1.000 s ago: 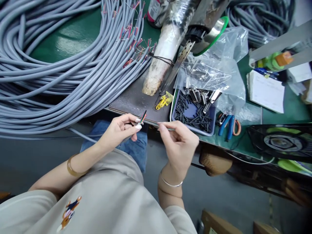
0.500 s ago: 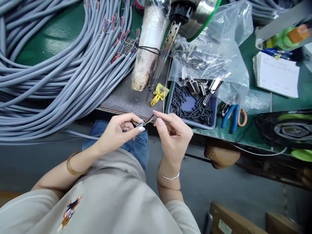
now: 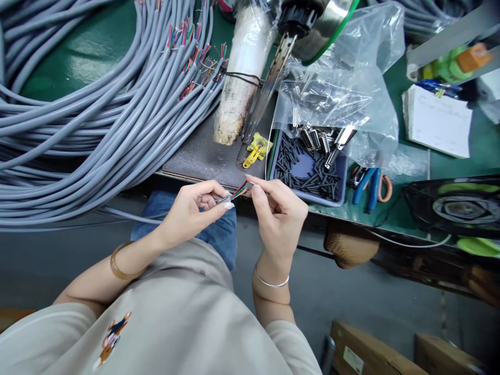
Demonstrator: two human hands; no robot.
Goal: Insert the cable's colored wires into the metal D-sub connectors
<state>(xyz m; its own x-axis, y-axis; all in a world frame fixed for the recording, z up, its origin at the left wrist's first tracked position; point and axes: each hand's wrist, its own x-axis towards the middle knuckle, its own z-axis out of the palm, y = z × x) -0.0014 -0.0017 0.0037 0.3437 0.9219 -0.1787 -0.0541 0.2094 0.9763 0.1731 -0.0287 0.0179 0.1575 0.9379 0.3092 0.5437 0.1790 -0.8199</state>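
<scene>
My left hand (image 3: pixel 201 205) pinches the end of a cable between thumb and fingers, just in front of the bench edge. Thin coloured wires (image 3: pixel 238 192), red, green and black among them, fan out of that end to the right. At their tips, my right hand (image 3: pixel 277 208) is closed with thumb and forefinger together on a thin wire; its other fingers are curled. Part of the cable end is hidden by the left fingers.
Grey cables (image 3: pixel 117 120) with stripped ends cover the bench's left. A blue tray (image 3: pixel 304 167) holds short black tubes and metal connectors, under a clear plastic bag (image 3: pixel 344 88). Solder spool (image 3: pixel 332 31), yellow clip (image 3: pixel 254 152), pliers (image 3: pixel 374 190) and paper stack (image 3: pixel 437 120) lie around.
Both hands stay almost in place, with small finger shifts at the wire tips. The view has moved slightly, so the bench items sit a little differently in the picture.
</scene>
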